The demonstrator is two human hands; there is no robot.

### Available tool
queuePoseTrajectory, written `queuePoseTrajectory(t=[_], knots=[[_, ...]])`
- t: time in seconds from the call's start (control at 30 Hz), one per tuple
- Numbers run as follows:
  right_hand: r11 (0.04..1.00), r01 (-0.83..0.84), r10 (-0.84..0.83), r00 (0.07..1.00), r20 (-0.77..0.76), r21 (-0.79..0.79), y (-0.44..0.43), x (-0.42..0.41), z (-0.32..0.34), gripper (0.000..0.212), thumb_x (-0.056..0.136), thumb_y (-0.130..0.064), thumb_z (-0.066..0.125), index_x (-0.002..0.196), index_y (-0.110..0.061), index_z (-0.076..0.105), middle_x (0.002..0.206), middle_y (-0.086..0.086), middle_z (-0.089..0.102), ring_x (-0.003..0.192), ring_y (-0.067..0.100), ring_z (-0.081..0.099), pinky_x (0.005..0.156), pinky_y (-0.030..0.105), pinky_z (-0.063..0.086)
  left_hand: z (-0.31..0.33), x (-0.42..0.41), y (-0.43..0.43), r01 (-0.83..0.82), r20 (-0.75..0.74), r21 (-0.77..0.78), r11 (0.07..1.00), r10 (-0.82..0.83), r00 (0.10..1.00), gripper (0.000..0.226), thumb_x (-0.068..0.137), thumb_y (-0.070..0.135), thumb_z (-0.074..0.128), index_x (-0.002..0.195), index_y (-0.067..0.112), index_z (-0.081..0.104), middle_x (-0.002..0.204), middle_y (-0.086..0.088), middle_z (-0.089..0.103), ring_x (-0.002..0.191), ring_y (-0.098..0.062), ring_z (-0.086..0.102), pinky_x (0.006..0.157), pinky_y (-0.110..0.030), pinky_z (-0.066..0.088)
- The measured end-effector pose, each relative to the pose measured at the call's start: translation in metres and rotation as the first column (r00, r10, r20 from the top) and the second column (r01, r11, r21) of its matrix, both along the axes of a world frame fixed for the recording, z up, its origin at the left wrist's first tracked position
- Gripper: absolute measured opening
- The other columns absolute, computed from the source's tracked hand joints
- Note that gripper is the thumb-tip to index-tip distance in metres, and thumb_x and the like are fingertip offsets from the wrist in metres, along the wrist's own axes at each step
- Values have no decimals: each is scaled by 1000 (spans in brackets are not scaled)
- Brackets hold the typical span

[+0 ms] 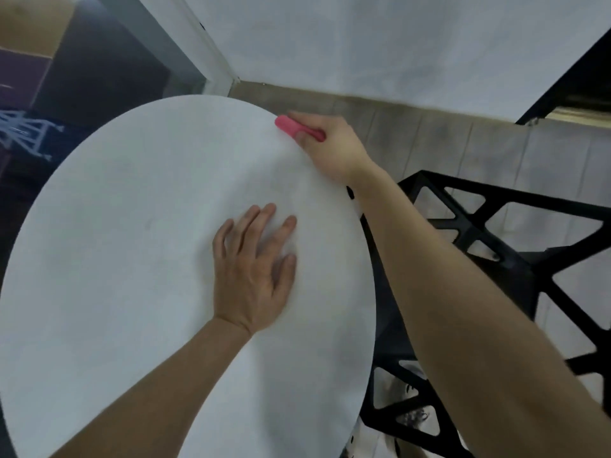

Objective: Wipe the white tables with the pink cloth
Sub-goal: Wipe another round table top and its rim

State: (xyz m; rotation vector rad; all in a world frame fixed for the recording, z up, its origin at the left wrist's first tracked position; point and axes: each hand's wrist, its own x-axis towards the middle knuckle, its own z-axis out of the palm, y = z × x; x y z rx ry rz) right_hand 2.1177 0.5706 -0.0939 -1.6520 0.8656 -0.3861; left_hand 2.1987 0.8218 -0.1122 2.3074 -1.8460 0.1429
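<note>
the right hand (325, 145) grips the pink cloth (295, 127) against the far rim of the round white table (125, 246). the left hand (254, 269) lies flat, fingers spread, mid-tabletop. a black chair (489, 226) crowds the right edge; no legible writing shows.

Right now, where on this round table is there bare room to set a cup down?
The left half of the table is bare, from the left hand out to the rim. So is the far part, between that hand and the pink cloth. Crowded is the right rim, where the right hand grips the cloth, with the black chair close beside.
</note>
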Motion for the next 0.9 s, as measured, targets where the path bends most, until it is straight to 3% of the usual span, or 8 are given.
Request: queuePoseTrajectory(t=[0.13,0.27,0.37,0.47,0.6,0.7,0.77,0.9], knots=[[993,118,-118,993,1,28,32,-44,-6,43,109,-22,60,150,-30,64,151,-13,64,140,3,57,118,21,44,-1,-1,0,-9,10,12,1000,9,1000,53,110,43,49,161,28,53,169,-5,44,159,-29,38,123,-62,30],[966,251,-252,968,4,60,73,-80,-7,43,109,-23,61,151,-31,63,146,-14,67,134,-2,60,108,11,46,-1,-2,-2,-16,1,5,1000,16,1000,53,110,45,47,160,29,54,169,-3,44,159,-27,37,125,-60,27],[928,359,-361,933,-3,95,109,-104,-6,43,109,-29,63,152,-31,61,144,-17,66,133,-4,60,110,16,48,-2,-4,-4,-15,4,9,1000,15,1000,53,109,45,46,159,30,53,169,-4,44,158,-28,37,126,-60,26],[860,504,-501,864,-56,81,156,-126,-2,43,108,-32,63,151,-35,62,131,-29,67,122,-12,61,97,8,51,1,-7,-6,-25,7,16,1000,25,1000,53,109,44,44,159,29,53,168,-5,46,158,-30,38,125,-61,26],[675,729,-717,684,-134,110,251,-148,10,42,107,-37,63,148,-43,62,108,-34,73,97,-9,69,83,10,57,17,-9,-4,3,-31,125,992,1,1000,56,111,46,36,164,31,46,173,-6,39,161,-31,32,129,-59,20],[544,834,-816,552,-172,96,331,-150,13,44,108,-30,62,151,-40,61,99,-30,74,81,-4,67,71,14,56,27,0,10,144,-108,256,956,-120,987,57,112,42,39,168,30,39,177,-9,29,165,-33,22,132,-60,13],[482,872,-847,489,-208,90,380,-146,16,48,108,-30,60,155,-41,56,111,-24,73,93,-3,68,78,19,55,37,10,35,296,-135,310,903,-266,954,57,111,37,44,167,28,40,177,-11,29,164,-34,23,133,-59,16],[457,889,-840,420,-345,-33,450,-136,26,52,107,-37,60,157,-47,51,129,-10,63,115,7,62,95,23,50,61,26,110,514,-144,374,772,-500,854,58,108,31,51,165,24,45,176,-10,34,164,-31,26,132,-54,22]])
